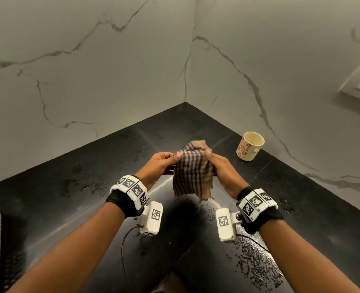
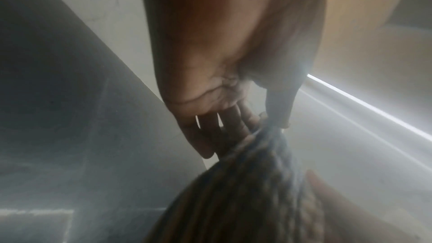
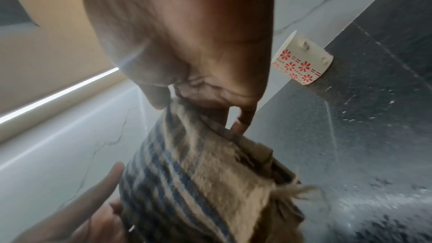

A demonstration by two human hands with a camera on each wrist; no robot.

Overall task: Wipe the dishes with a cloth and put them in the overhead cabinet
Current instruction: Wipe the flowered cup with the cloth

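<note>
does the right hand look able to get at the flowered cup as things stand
Probably yes: the cup stands just beyond the right hand with bare counter between, but that hand is pinching the cloth.

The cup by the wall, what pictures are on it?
The cup is cream with red flowers and little red dashes. The right wrist view shows it best.

Head view looks down from above; both wrist views sit close, sharing the cloth
</note>
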